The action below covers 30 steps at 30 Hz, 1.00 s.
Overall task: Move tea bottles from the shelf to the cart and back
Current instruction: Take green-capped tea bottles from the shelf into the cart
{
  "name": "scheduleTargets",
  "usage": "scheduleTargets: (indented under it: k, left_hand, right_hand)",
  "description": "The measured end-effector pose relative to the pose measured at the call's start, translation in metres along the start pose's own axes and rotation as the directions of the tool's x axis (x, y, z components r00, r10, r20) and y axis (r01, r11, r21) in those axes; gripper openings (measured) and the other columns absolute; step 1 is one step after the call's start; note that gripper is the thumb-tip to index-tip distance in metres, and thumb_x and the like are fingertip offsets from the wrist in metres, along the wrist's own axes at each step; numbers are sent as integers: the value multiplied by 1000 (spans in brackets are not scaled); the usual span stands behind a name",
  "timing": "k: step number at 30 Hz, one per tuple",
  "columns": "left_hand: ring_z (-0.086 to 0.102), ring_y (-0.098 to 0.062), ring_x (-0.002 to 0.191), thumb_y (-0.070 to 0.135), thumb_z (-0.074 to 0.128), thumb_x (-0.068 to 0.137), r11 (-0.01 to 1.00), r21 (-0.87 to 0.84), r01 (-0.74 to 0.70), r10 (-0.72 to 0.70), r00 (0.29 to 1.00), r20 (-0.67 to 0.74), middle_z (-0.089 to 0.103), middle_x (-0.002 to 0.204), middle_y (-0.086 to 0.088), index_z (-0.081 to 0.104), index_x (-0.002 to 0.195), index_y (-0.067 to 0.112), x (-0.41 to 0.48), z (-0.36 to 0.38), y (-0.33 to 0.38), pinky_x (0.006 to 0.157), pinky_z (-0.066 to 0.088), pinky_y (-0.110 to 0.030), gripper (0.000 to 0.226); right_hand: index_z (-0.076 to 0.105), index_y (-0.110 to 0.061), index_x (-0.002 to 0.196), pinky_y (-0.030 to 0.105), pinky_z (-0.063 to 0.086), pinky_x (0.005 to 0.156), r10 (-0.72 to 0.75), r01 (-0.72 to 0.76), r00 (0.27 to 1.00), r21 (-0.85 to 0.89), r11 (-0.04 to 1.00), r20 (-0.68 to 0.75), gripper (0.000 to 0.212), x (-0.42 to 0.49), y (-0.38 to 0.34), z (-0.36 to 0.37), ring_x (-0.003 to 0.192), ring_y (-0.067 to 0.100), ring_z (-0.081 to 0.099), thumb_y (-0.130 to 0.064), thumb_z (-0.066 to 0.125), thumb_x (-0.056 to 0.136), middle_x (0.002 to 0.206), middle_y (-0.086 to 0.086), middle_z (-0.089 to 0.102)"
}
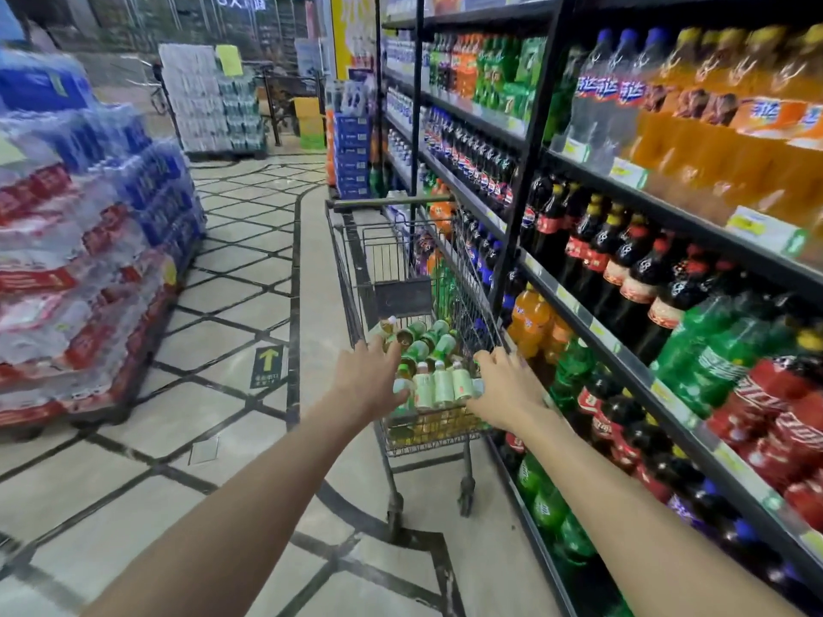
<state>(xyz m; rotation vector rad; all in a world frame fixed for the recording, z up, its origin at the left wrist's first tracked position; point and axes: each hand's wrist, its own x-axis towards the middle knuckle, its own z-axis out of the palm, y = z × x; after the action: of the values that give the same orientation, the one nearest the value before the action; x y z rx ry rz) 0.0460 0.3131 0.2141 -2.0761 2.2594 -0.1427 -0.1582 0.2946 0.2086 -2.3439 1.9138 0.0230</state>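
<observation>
A wire shopping cart (356, 269) stands in the aisle ahead of me, close beside the drinks shelf. Several pale green tea bottles (438, 380) lie and stand in its near end. My left hand (367, 378) reaches into the cart at the left rim, fingers curved against the leftmost bottles. My right hand (503, 385) is at the cart's right rim, fingers curled over the wire edge next to the bottles. Whether either hand really grips a bottle is hidden by the hands themselves.
A tall black shelf (588, 305) packed with soda bottles runs along the right. Stacked packs of bottled water (84, 260) fill the left. More pallets (209, 100) stand at the aisle's far end. Tiled floor (249, 269) lies between.
</observation>
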Motion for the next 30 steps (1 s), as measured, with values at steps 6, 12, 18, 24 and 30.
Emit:
scheduleTargets:
  k: [6, 12, 18, 24, 30]
  left_hand:
    - [50, -33, 125, 61, 54, 90, 999, -32, -42, 44, 997, 63, 46, 140, -11, 38, 141, 18, 70, 30, -39, 96, 50, -50, 69]
    - [49, -33, 126, 64, 53, 89, 998, -21, -64, 66, 991, 117, 41, 146, -11, 35, 144, 19, 129, 57, -65, 97, 48, -49, 73]
    - [48, -33, 127, 61, 55, 89, 996, -36, -80, 85, 980, 179, 45, 142, -12, 33, 147, 20, 197, 80, -77, 99, 47, -51, 75]
    - [48, -32, 127, 58, 56, 91, 997, -47, -69, 78, 971, 226, 48, 138, -10, 34, 145, 20, 270, 88, -83, 100, 47, -48, 71]
    - [49, -32, 125, 59, 53, 91, 996, -58, -73, 86, 960, 268, 48, 137, -9, 31, 147, 21, 331, 104, -92, 97, 49, -48, 71]
  right_hand:
    - [32, -16, 146, 42, 40, 103, 68, -69, 996, 20, 997, 64, 74, 71, -21, 17, 135, 29, 35, -37, 68, 85, 145, 9, 36]
    - [31, -13, 147, 42, 38, 105, 95, -100, 989, 35, 994, 110, 73, 128, -27, 35, 136, 31, 34, -37, 65, 88, 147, 11, 35]
    - [29, -13, 149, 42, 39, 106, 112, -125, 980, 66, 990, 165, 74, 194, -27, 54, 136, 29, 34, -37, 65, 89, 148, 10, 34]
    - [32, -13, 147, 40, 41, 104, 110, -130, 975, 94, 987, 196, 71, 272, -14, 66, 134, 29, 37, -41, 66, 90, 146, 10, 37]
    - [28, -13, 149, 43, 39, 110, 123, -158, 959, 123, 980, 254, 79, 338, -7, 77, 139, 31, 34, -40, 69, 87, 150, 11, 35]
